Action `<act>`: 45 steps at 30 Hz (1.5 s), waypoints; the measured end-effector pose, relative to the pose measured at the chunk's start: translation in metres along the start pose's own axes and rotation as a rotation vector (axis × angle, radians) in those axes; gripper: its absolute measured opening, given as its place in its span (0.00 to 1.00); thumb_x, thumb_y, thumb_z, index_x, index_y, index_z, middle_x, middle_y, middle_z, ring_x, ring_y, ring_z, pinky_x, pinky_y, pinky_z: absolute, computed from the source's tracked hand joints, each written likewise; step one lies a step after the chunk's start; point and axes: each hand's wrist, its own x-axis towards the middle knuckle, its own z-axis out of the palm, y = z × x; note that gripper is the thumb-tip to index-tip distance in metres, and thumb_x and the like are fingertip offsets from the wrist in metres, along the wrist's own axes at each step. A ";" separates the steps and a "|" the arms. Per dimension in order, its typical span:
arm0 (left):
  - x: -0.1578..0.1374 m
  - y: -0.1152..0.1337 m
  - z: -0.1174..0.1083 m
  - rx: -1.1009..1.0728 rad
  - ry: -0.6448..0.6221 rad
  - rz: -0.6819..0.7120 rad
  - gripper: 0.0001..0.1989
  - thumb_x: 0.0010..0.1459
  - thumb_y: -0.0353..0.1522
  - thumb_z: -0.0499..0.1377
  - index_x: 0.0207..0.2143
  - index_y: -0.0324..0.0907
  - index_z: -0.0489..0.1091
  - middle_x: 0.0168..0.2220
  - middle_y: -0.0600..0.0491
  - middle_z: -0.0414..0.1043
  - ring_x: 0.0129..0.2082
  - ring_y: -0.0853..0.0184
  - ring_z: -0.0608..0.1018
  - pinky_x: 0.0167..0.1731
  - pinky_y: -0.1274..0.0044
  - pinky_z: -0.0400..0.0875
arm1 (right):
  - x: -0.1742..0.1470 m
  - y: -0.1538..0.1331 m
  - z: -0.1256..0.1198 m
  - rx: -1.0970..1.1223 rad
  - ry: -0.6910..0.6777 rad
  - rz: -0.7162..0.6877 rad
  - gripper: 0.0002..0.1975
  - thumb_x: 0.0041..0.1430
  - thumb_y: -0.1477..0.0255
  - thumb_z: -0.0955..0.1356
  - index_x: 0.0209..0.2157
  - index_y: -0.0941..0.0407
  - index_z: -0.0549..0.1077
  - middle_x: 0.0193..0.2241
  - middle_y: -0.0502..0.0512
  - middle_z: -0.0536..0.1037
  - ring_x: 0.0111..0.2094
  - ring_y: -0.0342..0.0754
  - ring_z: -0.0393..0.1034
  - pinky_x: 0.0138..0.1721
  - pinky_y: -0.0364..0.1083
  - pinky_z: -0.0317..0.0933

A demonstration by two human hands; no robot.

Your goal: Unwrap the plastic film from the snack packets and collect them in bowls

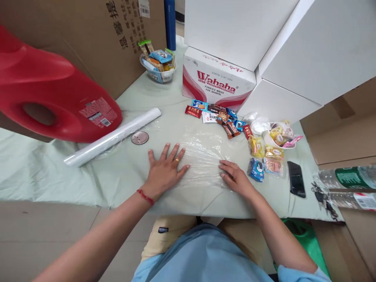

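Note:
A clear plastic bag or sheet [202,164] lies wrinkled on the pale green tablecloth. My left hand [164,169] rests flat with spread fingers at its left edge; a ring and a red bracelet are on it. My right hand [236,178] touches the right end of the plastic, its fingers stretched out over it. Just right of that hand sit a blue snack packet [256,170] and yellow packets [256,147]. Beyond the plastic is a loose group of wrapped snack bars [219,113]. Left of my left hand lies a round metallic disc [140,137].
A white plastic roll [114,136] lies beside a large red jug [55,86]. Snack bowls stand at the back [160,76] and right [280,140]. A Wahaha box [216,80], a phone [296,179], keys [324,200] and bottles [349,178] are around.

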 end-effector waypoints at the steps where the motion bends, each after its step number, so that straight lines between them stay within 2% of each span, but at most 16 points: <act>1: 0.000 0.000 0.000 -0.009 0.012 0.002 0.32 0.73 0.48 0.46 0.74 0.52 0.55 0.77 0.45 0.51 0.77 0.43 0.51 0.67 0.34 0.25 | 0.008 0.003 -0.009 0.021 0.006 0.058 0.18 0.73 0.63 0.63 0.54 0.53 0.80 0.57 0.62 0.80 0.58 0.56 0.75 0.62 0.59 0.67; 4: 0.000 0.000 0.001 -0.015 0.028 0.021 0.31 0.73 0.48 0.48 0.74 0.52 0.55 0.77 0.44 0.51 0.76 0.43 0.53 0.67 0.34 0.26 | 0.061 0.010 -0.034 -0.040 0.120 0.228 0.17 0.72 0.64 0.62 0.52 0.54 0.79 0.49 0.61 0.83 0.47 0.55 0.78 0.53 0.56 0.71; 8: 0.001 -0.002 0.001 0.023 0.020 0.030 0.31 0.73 0.48 0.48 0.74 0.52 0.56 0.76 0.44 0.52 0.76 0.42 0.53 0.66 0.33 0.27 | 0.158 0.017 -0.048 -0.370 0.276 0.232 0.24 0.66 0.69 0.67 0.62 0.60 0.72 0.60 0.69 0.74 0.61 0.65 0.66 0.64 0.63 0.59; 11: 0.001 -0.002 0.001 0.052 0.009 0.030 0.32 0.73 0.49 0.48 0.74 0.52 0.56 0.76 0.44 0.52 0.76 0.41 0.54 0.66 0.33 0.29 | 0.207 0.022 -0.050 -0.496 0.232 0.222 0.35 0.62 0.67 0.72 0.68 0.61 0.64 0.68 0.71 0.64 0.65 0.68 0.57 0.64 0.63 0.57; 13: 0.001 -0.003 0.001 0.063 0.005 0.034 0.33 0.72 0.50 0.47 0.74 0.52 0.55 0.76 0.43 0.52 0.75 0.40 0.54 0.66 0.32 0.30 | 0.219 0.023 -0.052 -0.539 0.159 0.209 0.31 0.65 0.66 0.71 0.67 0.59 0.67 0.66 0.70 0.66 0.64 0.68 0.58 0.62 0.63 0.60; 15: 0.001 -0.003 0.002 0.062 0.005 0.036 0.33 0.72 0.51 0.48 0.74 0.51 0.55 0.76 0.42 0.52 0.76 0.40 0.54 0.65 0.32 0.30 | 0.217 0.022 -0.056 -0.570 0.166 0.243 0.22 0.69 0.69 0.66 0.61 0.60 0.72 0.59 0.71 0.73 0.61 0.68 0.61 0.59 0.63 0.62; 18: 0.000 -0.002 0.002 0.047 -0.003 0.036 0.34 0.71 0.52 0.49 0.74 0.51 0.55 0.77 0.42 0.51 0.76 0.40 0.52 0.65 0.32 0.29 | 0.198 0.012 -0.060 -0.538 0.358 0.298 0.17 0.71 0.72 0.61 0.54 0.63 0.76 0.53 0.73 0.77 0.58 0.67 0.64 0.59 0.64 0.62; 21: 0.000 -0.002 0.000 0.038 -0.014 0.025 0.35 0.71 0.52 0.49 0.74 0.52 0.55 0.77 0.43 0.50 0.76 0.40 0.51 0.66 0.32 0.29 | 0.174 -0.009 -0.051 -0.175 0.402 0.297 0.15 0.70 0.70 0.63 0.51 0.59 0.76 0.50 0.67 0.80 0.54 0.62 0.71 0.58 0.61 0.66; 25: 0.000 0.000 -0.003 0.056 -0.030 0.009 0.34 0.71 0.52 0.49 0.74 0.51 0.55 0.77 0.42 0.51 0.76 0.41 0.52 0.65 0.31 0.30 | 0.141 -0.034 -0.028 0.681 0.008 0.421 0.08 0.66 0.69 0.68 0.43 0.55 0.77 0.47 0.58 0.83 0.47 0.53 0.79 0.50 0.53 0.74; 27: 0.000 0.001 -0.003 0.063 -0.031 0.014 0.34 0.71 0.52 0.48 0.75 0.51 0.55 0.76 0.42 0.51 0.76 0.41 0.52 0.65 0.31 0.31 | 0.122 -0.037 -0.026 0.923 -0.164 0.486 0.07 0.63 0.68 0.71 0.41 0.56 0.78 0.46 0.58 0.84 0.46 0.52 0.80 0.48 0.50 0.75; 31: -0.001 0.001 0.000 0.061 -0.005 0.018 0.35 0.71 0.52 0.48 0.75 0.50 0.55 0.76 0.41 0.51 0.76 0.41 0.52 0.65 0.31 0.31 | 0.075 -0.028 -0.052 1.013 -0.487 0.478 0.17 0.58 0.62 0.77 0.45 0.57 0.79 0.46 0.61 0.84 0.45 0.54 0.81 0.44 0.51 0.77; 34: -0.002 0.001 0.000 0.059 0.004 0.013 0.35 0.71 0.53 0.47 0.75 0.49 0.55 0.76 0.41 0.51 0.76 0.41 0.53 0.65 0.32 0.31 | 0.041 -0.019 -0.082 0.861 -0.782 0.387 0.20 0.60 0.56 0.76 0.45 0.57 0.80 0.43 0.59 0.85 0.44 0.53 0.81 0.47 0.50 0.75; 36: -0.002 0.001 0.000 0.058 0.002 0.012 0.36 0.71 0.53 0.47 0.75 0.49 0.55 0.76 0.41 0.51 0.76 0.41 0.53 0.66 0.32 0.30 | 0.024 -0.014 -0.100 0.741 -0.899 0.327 0.20 0.62 0.55 0.75 0.45 0.57 0.81 0.42 0.58 0.85 0.45 0.52 0.81 0.50 0.50 0.72; 39: -0.001 0.001 0.001 0.061 0.001 0.014 0.37 0.71 0.54 0.48 0.75 0.49 0.55 0.76 0.41 0.50 0.76 0.42 0.53 0.66 0.33 0.29 | 0.015 -0.009 -0.119 0.660 -0.799 0.303 0.20 0.61 0.55 0.75 0.45 0.57 0.82 0.43 0.59 0.84 0.46 0.54 0.80 0.51 0.50 0.71; 42: -0.001 0.000 0.001 0.067 0.008 0.016 0.37 0.70 0.55 0.48 0.74 0.50 0.55 0.76 0.41 0.50 0.76 0.42 0.52 0.66 0.34 0.29 | 0.029 -0.011 -0.120 0.709 -0.416 0.348 0.21 0.59 0.55 0.76 0.46 0.55 0.82 0.45 0.60 0.84 0.45 0.52 0.78 0.42 0.47 0.71; 45: -0.001 0.001 0.001 0.070 0.012 0.011 0.36 0.71 0.54 0.48 0.74 0.50 0.56 0.76 0.41 0.51 0.76 0.42 0.53 0.66 0.34 0.30 | 0.058 -0.021 -0.092 0.826 -0.140 0.399 0.22 0.55 0.55 0.77 0.46 0.53 0.81 0.48 0.58 0.83 0.42 0.49 0.77 0.33 0.42 0.67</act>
